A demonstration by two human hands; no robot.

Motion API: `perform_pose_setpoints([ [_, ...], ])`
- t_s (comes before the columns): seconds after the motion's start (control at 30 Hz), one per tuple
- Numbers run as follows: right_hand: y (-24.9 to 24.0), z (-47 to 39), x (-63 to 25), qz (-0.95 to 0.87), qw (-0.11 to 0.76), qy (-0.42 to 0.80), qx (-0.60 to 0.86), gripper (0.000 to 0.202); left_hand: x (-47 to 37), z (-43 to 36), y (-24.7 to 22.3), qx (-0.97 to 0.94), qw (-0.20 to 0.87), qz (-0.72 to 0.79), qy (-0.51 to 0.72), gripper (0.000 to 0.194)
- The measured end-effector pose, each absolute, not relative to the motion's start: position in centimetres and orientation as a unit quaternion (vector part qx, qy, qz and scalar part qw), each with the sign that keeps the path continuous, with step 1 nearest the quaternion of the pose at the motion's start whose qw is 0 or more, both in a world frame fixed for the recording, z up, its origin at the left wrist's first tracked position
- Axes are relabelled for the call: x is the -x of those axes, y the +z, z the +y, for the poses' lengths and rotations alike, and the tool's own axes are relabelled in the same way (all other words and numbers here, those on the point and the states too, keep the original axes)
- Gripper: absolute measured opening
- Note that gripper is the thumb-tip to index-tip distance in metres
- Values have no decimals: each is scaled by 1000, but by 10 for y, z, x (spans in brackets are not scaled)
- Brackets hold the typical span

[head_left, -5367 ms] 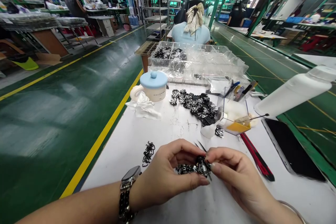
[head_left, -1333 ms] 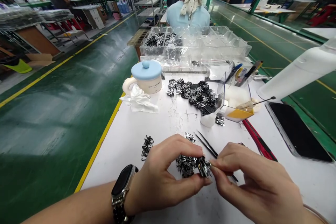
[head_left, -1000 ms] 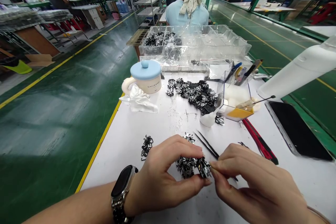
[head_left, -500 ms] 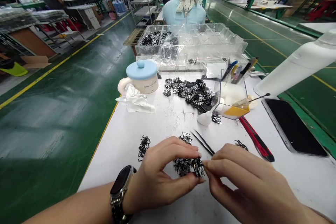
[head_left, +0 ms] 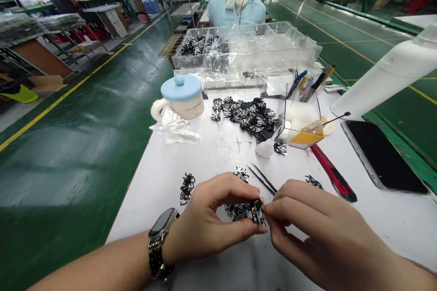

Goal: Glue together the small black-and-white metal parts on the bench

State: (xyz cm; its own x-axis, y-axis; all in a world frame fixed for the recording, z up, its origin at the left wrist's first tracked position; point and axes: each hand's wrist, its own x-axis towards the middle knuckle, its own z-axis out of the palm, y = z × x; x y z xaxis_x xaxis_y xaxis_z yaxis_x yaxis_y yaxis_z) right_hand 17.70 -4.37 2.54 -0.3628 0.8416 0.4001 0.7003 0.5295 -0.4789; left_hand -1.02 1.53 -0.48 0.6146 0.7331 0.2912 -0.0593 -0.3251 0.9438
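Observation:
Between thumb and fingers, my left hand [head_left: 218,211] grips a small black part with metal pieces [head_left: 257,212]. My right hand [head_left: 307,227] is pinched at the right side of this part; whatever its fingertips hold is too small to make out. A pair of tweezers [head_left: 262,179] lies on the table, its rear end hidden behind my right hand. Behind my left hand is a pile of small metal pieces [head_left: 237,211], partly covered, with another little heap [head_left: 241,173] beyond it. Thin black bent pieces [head_left: 187,188] lie to the left.
A lidded mug [head_left: 186,100] and crumpled tissue [head_left: 179,128] stand at left. Farther back is a heap of black parts [head_left: 252,117]. On the right are a pen holder [head_left: 302,122], red cutter [head_left: 332,173], phone [head_left: 384,154] and white bottle [head_left: 385,72]. Clear trays [head_left: 266,50] sit behind.
The view has shifted slightly. Both hands stay together at the small black part, which has tilted a little in my left fingers.

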Motion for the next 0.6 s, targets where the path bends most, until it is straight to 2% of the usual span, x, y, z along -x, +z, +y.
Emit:
perform_pose_setpoints([
  [0.1, 26, -43, -176, -804, 318, 125, 487, 15, 9, 16, -3, -710, 550, 235, 372, 37],
  [0.2, 29, -42, -176, -774, 338, 189, 501, 15, 9, 17, -2, -703, 560, 229, 374, 38],
  [0.47, 34, -33, -185, -619, 299, 486, 540, 15, 8, 15, 3, -641, 631, 233, 371, 41],
  [0.6, 25, -26, -189, -522, 323, 607, 505, 11, 7, 15, 3, -610, 659, 246, 366, 42],
])
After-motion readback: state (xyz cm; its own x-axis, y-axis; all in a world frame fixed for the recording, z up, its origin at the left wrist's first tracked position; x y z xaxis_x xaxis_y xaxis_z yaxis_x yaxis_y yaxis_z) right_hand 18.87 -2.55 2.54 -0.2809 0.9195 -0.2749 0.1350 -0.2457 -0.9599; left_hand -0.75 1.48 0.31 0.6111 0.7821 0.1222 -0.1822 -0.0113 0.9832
